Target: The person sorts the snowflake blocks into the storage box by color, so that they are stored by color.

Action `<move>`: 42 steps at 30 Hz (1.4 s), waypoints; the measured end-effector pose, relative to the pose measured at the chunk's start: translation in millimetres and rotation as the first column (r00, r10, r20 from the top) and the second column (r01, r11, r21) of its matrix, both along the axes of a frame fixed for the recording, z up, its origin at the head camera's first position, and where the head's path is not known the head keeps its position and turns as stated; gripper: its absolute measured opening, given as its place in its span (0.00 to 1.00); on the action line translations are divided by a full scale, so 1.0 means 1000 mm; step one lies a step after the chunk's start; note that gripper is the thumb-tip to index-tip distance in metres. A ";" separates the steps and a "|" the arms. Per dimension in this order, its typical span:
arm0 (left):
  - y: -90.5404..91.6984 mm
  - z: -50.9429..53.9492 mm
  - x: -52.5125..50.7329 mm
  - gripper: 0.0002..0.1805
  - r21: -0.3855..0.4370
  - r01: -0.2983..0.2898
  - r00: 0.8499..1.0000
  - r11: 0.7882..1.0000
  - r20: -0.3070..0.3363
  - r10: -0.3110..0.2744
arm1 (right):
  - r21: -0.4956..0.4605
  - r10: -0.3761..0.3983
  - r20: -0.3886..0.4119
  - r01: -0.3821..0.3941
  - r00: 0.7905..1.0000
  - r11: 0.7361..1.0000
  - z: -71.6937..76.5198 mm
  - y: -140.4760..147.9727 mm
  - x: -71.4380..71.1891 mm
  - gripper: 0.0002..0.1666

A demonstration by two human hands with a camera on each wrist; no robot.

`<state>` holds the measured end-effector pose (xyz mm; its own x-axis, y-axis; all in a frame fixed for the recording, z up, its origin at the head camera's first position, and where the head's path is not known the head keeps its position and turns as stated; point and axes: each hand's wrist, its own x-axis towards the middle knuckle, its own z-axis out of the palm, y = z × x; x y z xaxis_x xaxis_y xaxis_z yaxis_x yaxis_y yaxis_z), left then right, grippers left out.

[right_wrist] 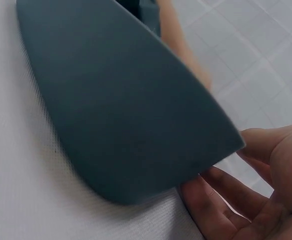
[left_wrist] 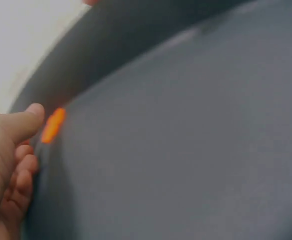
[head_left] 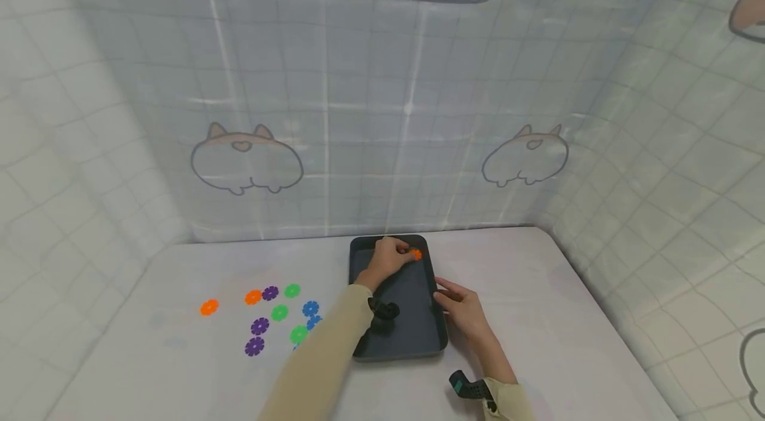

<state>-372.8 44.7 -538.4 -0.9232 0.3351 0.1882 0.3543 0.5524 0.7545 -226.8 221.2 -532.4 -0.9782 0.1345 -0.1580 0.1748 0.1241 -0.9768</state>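
A dark grey rectangular tray (head_left: 406, 331) lies on the white table. My left hand (head_left: 388, 257) reaches over its far end and pinches an orange notched plastic disc (head_left: 416, 254) close to the far right corner. In the left wrist view that orange disc (left_wrist: 53, 125) is seen nearly edge-on at the thumb tip; the index finger is mostly hidden. My right hand (head_left: 465, 310) grips the tray's right side. The right wrist view has the thumb at the rim and the other fingers against the outer wall (right_wrist: 136, 115), partly hidden by it.
Left of the tray lie several loose discs: orange (head_left: 209, 307), purple (head_left: 259, 326), green (head_left: 279, 313) and blue (head_left: 310, 309). My left sleeve (head_left: 325, 361) covers part of this group. A patterned curtain (head_left: 382, 162) hangs behind the table and along both sides.
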 end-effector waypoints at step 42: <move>-0.260 0.024 0.071 0.23 -0.042 -0.202 0.978 0.979 -0.065 0.199 | 0.062 -0.017 -0.001 0.017 1.000 0.998 -0.003 0.007 -0.004 0.25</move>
<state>-301.8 -215.3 -514.8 -0.9600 0.1548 0.2334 0.2767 0.6519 0.7060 -230.9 228.3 -535.1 -0.9758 0.1610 -0.1479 0.1766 0.1810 -0.9675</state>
